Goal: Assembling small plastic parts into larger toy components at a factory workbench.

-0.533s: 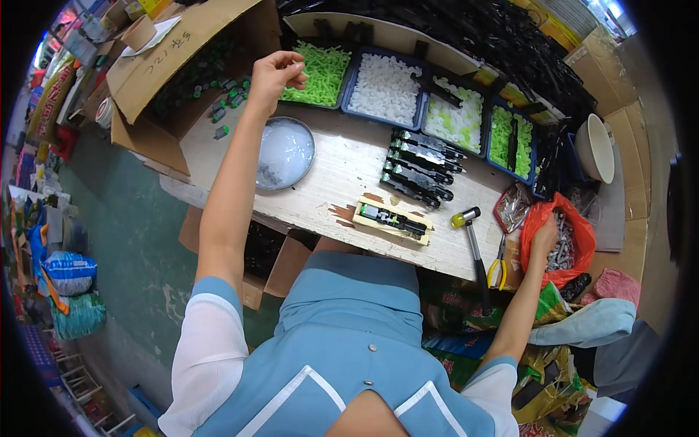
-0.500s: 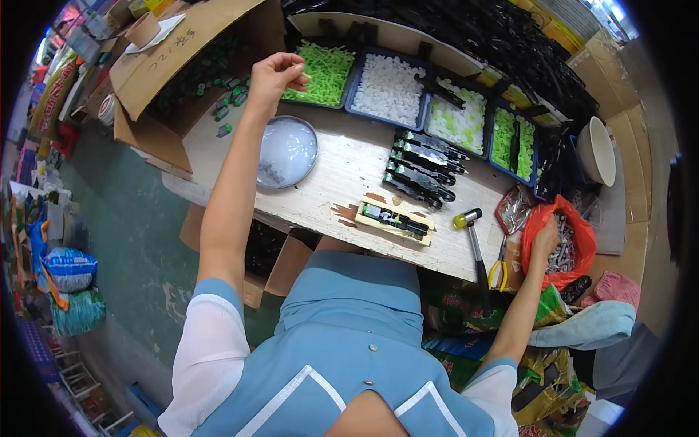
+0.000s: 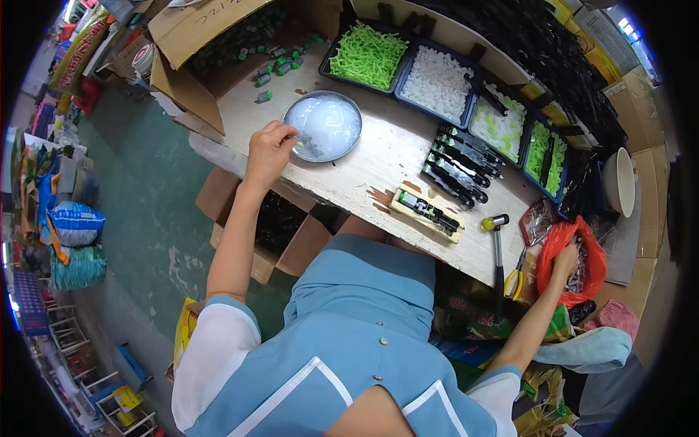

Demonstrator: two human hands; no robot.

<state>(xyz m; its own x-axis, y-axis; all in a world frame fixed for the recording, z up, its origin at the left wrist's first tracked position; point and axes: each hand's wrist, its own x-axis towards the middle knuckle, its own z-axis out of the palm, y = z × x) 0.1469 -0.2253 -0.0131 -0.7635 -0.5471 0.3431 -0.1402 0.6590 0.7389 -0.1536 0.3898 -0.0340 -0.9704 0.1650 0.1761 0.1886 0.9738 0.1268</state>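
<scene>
My left hand (image 3: 271, 151) is pinched closed at the left rim of a round metal dish (image 3: 354, 119) that holds a whitish, shiny, grease-like substance. A small pale green piece seems to show at its fingertips. My right hand (image 3: 564, 261) reaches into a red plastic bag (image 3: 595, 273) of small metal parts (image 3: 579, 275), its fingers mostly hidden there. Between the hands, a cream-coloured holder (image 3: 453, 234) cradles a black part assembly (image 3: 429, 211) with a green end. Behind it several black assemblies (image 3: 460, 169) lie in a row on the white table (image 3: 349, 186).
Trays of green strips (image 3: 368, 58), white pieces (image 3: 437, 84), mixed pieces (image 3: 499, 124) and green pieces (image 3: 546, 156) line the back. A hammer (image 3: 497, 251) and yellow-handled pliers (image 3: 514, 284) lie right. A cardboard box (image 3: 196, 98) spills small green-ended cylinders (image 3: 263, 96) at left.
My left hand has come down and back from the green-strip tray to the metal dish. My right hand stays in the red bag. The whole view has shifted.
</scene>
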